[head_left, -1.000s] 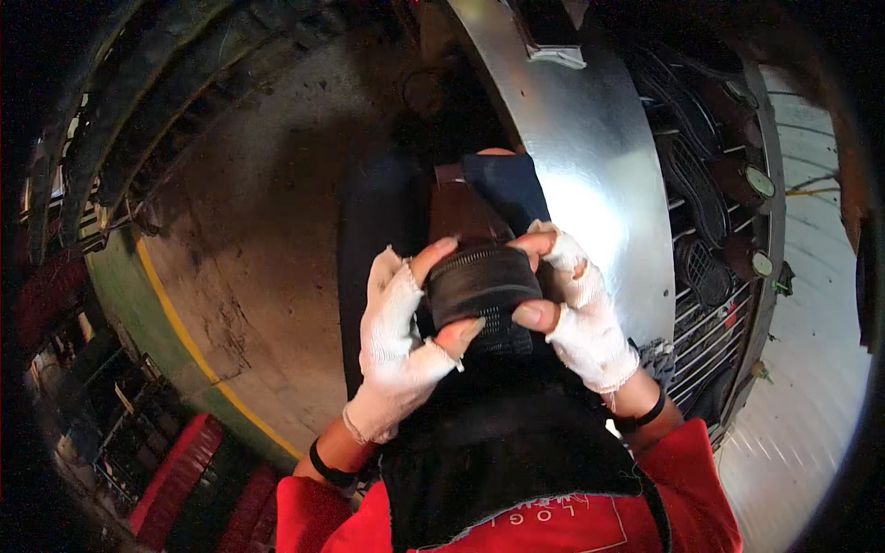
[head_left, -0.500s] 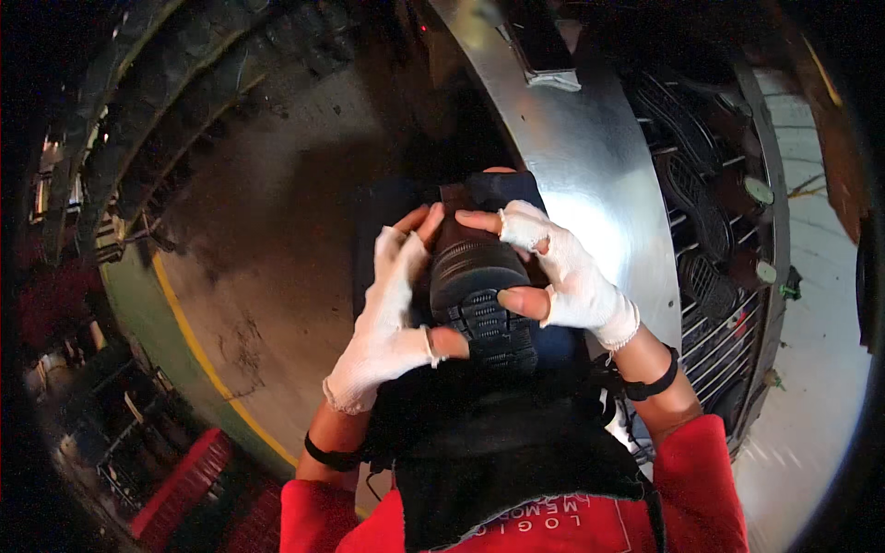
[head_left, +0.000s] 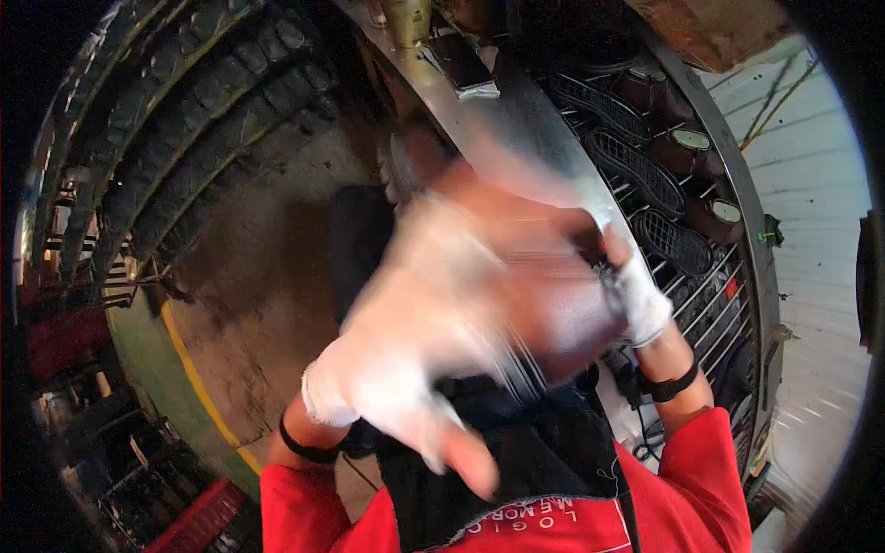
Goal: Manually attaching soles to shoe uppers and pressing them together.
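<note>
A brown leather shoe (head_left: 576, 318) with a dark sole is held up over my lap, smeared by motion. My right hand (head_left: 643, 300), in a white fingerless glove, grips the shoe at its right side; most of its fingers are hidden behind the shoe. Across the shoe's left side reaches my left hand (head_left: 396, 323), gloved the same way and blurred. Its thumb sticks out toward me and its fingers stretch forward, apart from the thumb. Whether the left fingers touch the shoe is hard to tell. Black cloth (head_left: 489, 452) covers my lap.
A curved metal bench (head_left: 516, 120) runs along the right, bearing a dark flat object (head_left: 464, 66) and a brass-coloured container (head_left: 407, 20). Beyond it a wire rack (head_left: 710, 309) carries black soles (head_left: 636, 170) and brown shoes. More racks (head_left: 184, 111) line the left.
The shoe has been turned from showing its sole to showing its brown upper, and lifted right. My left hand has left its spot beside the shoe and swung across it. The view has shifted.
</note>
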Demonstrator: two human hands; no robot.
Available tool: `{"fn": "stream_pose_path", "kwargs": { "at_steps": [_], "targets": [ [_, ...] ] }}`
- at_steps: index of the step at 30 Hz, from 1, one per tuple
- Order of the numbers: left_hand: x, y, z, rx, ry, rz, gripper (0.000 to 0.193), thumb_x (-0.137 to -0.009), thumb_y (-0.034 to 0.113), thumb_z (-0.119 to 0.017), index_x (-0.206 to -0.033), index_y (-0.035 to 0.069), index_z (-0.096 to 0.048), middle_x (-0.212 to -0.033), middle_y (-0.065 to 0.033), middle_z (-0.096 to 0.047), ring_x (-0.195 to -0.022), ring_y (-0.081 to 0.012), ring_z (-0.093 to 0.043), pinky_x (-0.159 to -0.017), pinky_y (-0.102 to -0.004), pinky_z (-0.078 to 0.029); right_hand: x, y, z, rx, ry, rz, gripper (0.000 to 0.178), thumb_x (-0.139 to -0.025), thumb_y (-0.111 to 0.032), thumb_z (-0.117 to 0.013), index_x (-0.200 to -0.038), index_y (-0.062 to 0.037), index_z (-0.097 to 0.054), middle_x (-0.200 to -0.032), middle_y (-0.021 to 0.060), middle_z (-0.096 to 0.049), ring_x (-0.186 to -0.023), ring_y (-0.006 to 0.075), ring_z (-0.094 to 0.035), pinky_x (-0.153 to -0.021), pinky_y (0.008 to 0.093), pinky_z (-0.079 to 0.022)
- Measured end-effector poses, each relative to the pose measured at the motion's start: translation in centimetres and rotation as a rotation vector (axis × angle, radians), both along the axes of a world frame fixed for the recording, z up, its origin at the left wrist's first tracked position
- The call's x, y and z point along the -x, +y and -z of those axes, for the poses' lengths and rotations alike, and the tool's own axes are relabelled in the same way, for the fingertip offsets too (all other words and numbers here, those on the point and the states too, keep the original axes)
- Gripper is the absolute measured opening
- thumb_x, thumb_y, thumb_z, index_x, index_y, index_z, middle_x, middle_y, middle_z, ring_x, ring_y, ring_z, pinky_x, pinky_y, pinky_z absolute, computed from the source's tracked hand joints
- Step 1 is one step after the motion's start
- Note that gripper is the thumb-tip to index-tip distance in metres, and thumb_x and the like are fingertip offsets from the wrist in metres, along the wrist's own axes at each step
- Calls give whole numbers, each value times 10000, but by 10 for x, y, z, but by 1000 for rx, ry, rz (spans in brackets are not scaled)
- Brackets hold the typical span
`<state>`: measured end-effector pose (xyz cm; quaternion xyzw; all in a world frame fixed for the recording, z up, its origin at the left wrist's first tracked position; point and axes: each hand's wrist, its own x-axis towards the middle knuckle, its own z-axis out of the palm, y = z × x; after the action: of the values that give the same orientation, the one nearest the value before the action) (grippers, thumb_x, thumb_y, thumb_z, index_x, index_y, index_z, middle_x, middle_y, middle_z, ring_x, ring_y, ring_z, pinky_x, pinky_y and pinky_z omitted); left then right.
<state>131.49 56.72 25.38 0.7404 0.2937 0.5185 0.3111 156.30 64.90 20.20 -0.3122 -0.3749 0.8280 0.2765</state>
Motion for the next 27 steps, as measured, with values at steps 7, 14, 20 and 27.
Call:
{"fn": "stream_pose_path", "kwargs": {
  "at_steps": [7, 14, 20, 27],
  "targets": [
    [-26, -17, 72, 382, -75, -812, 787, -914, 129, -745, -1585, 76, -336, -1439, -179, -509, -1269, -294, -547, -1026, -362, -461, 7, -38, 54, 178, 103, -277, 714, -878, -230, -730, -1493, -3, -450, -1390, 144, -615, -1227, 239, -619, -1085, 379, -478],
    [-1, 22, 103, 236, 171, -494, 711, -979, 366, -669, -1539, 15, -406, -1483, -185, -503, -1360, -317, -473, -1127, -390, -384, -57, -19, 37, 164, -143, 242, 295, -891, -171, -640, -1124, -10, -719, -1100, 91, -723, -1021, 186, -653, -958, 341, -507],
    [42, -23, 119, 680, -226, -400, 672, -1048, 493, -532, -1402, -78, -545, -1170, -133, -679, -1021, -167, -647, -875, -297, -514, -278, 30, -13, -229, -434, 396, 663, -831, -228, -678, -1420, 36, -522, -1334, 121, -645, -1198, 222, -622, -1092, 362, -459],
    [64, -57, 174, 753, -481, -682, 586, -1039, 473, -559, -1302, -48, -609, -998, -83, -673, -865, -143, -621, -746, -279, -491, -529, -34, 69, -24, -1582, 514, 620, -799, -271, -739, -1322, 38, -614, -1081, 101, -704, -1009, 196, -643, -917, 345, -492]
  ]
}}
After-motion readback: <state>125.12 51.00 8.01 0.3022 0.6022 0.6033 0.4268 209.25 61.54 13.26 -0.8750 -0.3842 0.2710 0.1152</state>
